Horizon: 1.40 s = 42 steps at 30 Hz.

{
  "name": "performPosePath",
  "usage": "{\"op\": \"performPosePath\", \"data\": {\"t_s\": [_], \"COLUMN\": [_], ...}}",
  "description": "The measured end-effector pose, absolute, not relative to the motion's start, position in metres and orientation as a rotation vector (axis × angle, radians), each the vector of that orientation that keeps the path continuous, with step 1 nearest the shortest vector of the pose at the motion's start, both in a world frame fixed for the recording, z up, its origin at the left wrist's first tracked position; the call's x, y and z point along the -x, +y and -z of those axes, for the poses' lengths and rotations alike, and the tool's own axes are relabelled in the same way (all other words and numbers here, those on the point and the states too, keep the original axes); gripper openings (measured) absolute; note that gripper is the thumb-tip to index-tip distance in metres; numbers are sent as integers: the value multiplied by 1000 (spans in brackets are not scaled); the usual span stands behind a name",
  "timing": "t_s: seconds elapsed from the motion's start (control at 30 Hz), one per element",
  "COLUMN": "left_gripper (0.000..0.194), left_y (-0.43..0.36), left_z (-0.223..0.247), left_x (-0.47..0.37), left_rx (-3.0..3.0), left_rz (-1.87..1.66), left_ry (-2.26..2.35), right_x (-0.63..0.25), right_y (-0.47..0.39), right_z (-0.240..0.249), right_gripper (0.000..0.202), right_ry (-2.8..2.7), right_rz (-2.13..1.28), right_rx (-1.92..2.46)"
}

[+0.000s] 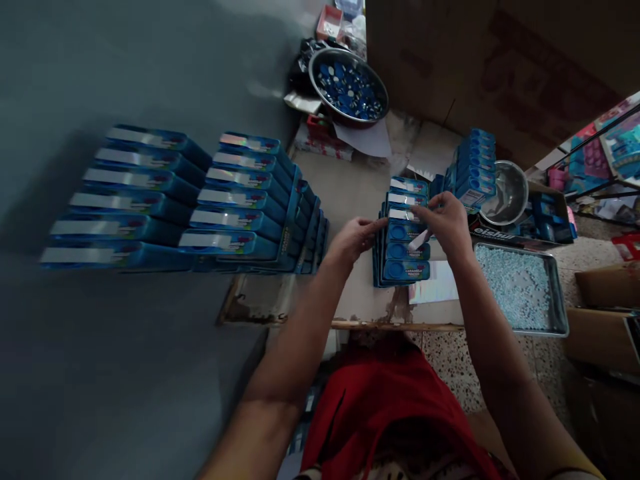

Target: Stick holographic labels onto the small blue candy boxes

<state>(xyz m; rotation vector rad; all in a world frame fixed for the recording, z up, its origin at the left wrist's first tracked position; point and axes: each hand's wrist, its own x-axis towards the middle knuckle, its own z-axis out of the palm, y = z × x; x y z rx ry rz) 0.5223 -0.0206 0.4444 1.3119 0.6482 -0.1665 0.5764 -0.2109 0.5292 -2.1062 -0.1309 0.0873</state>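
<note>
A stack of flat blue boxes (407, 270), printed "CARAMELS", stands in a row on the table before me. White strips lie across the tops of the far boxes; the nearer ones show bare blue faces with a round mark. My right hand (447, 223) pinches a loose white sticker strip (419, 241), which hangs tilted over the nearer boxes. From the left, my left hand (356, 239) reaches with stretched fingers to the side of the stack and touches it near the third box from the far end.
Tall stacks of blue boxes (235, 220) with white strips stand at left. Behind is a steel bowl (383, 90) of blue and white pieces. Right are more boxes (475, 167), an empty-looking bowl (520, 190) and a tray (563, 313) of pale pellets. A sticker sheet (440, 283) lies near the table edge.
</note>
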Motion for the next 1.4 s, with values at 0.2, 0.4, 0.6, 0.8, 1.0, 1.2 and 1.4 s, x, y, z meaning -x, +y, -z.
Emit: {"op": "performPosePath", "data": {"t_s": [0.2, 0.4, 0.6, 0.8, 1.0, 1.2, 1.4], "left_gripper": [34, 42, 37, 34, 35, 38, 56], "left_y": [-40, -61, -35, -8, -3, -7, -19], "left_z": [-493, -546, -544, -533, -510, -493, -457], "left_x": [-467, -442, -457, -484, -493, -489, -499], "left_rx": [-1603, -1424, -1503, -1767, -1742, -1550, -1288], "left_rz": [-519, -258, -188, -41, 85, 145, 292], "left_ry": [604, 374, 313, 211, 259, 287, 463], "right_x": [-568, -557, -540, -540, -539, -536, -549], "right_y": [-198, -194, -214, -209, -200, -200, -209], "right_z": [-554, -575, -573, -552, -542, -546, -526], "right_gripper": [52, 56, 66, 50, 39, 36, 64], "right_ry": [-178, -197, -182, -137, -157, -226, -56], "right_rz": [-137, -164, -255, -89, -63, -59, -213], "right_rx": [1823, 1789, 1696, 1885, 2126, 2264, 2181]}}
